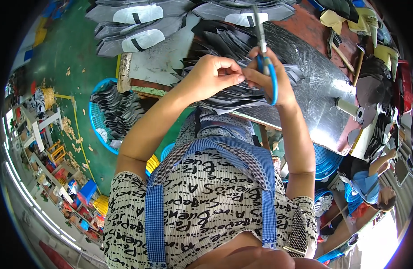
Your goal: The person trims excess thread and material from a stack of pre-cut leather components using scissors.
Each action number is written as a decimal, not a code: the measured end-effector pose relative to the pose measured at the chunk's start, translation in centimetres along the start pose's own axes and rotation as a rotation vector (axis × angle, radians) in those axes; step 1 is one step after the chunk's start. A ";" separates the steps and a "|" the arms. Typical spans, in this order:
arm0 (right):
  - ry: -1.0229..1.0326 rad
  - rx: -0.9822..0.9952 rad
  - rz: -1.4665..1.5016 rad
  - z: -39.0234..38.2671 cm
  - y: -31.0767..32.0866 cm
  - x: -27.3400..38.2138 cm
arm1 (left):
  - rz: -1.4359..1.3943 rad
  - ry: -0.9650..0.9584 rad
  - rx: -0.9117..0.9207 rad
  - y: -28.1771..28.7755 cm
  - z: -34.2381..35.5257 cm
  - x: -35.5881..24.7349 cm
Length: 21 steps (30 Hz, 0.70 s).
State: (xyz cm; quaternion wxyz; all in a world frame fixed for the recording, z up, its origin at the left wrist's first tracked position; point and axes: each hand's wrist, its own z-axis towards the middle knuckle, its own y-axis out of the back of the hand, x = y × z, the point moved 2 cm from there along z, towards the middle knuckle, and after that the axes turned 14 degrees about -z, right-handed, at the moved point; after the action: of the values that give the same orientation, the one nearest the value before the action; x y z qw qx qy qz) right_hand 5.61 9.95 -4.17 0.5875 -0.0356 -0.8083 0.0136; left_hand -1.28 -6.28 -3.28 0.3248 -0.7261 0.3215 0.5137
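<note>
My right hand (280, 85) holds a pair of scissors (273, 76) with blue handles, the blades pointing away from me. The thumb and a finger of that hand reach toward my left hand (215, 77), and the fingertips of both hands meet or nearly meet. My left hand is closed in a pinch; whatever lies between its fingertips is too small to make out. Under both hands lies a spread pile of dark grey-black cut pieces (220, 45) on the worktable.
Stacks of grey pieces with white patches (141, 40) lie at the table's far side. A thread spool (350, 109) and a hammer (343, 58) are on the right. A blue basket (95, 112) full of dark pieces stands at left. A co-worker (370, 186) sits at right.
</note>
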 end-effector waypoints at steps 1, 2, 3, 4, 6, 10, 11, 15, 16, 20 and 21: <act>0.023 -0.012 0.069 -0.3 0.3 1.1 | -0.001 0.000 0.009 0.1 0.1 -1.0; 0.010 -0.106 0.033 -0.8 1.0 2.1 | -0.018 0.043 -0.043 0.7 -0.1 -1.8; 0.164 -0.121 0.065 -0.8 2.6 1.3 | -0.034 0.085 -0.094 1.6 -0.5 -2.1; 0.182 -0.185 0.020 -1.3 4.0 1.2 | 0.006 0.050 -0.114 2.8 -1.0 -2.1; 0.202 -0.300 -0.091 -1.8 6.3 -0.3 | 0.211 -0.009 -0.170 4.7 -1.2 -1.9; -0.030 -0.416 -0.733 -2.0 6.8 -6.2 | 0.493 0.058 -0.262 5.9 0.8 1.5; 0.060 -0.415 -0.930 -2.3 6.0 -6.1 | 0.662 0.144 -0.275 6.0 0.9 2.5; 0.013 -0.389 -1.019 -2.7 5.3 -6.9 | 0.796 0.010 -0.259 5.4 1.0 5.5; 0.047 -0.394 -1.032 -2.7 5.3 -7.1 | 0.796 0.010 -0.258 5.2 1.3 5.5; 0.134 -0.411 -1.125 -1.7 5.5 -8.5 | 1.003 -0.020 -0.257 4.7 2.8 5.0; 0.136 -0.410 -1.122 -1.6 5.6 -8.5 | 1.060 -0.019 -0.265 4.7 3.2 4.9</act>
State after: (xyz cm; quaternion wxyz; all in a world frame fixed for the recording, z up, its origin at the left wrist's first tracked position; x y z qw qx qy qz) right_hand 9.96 14.84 -12.12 0.5366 0.2832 -0.6504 -0.4570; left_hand -5.51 -7.11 -9.46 -0.0699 -0.4948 0.5730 0.6497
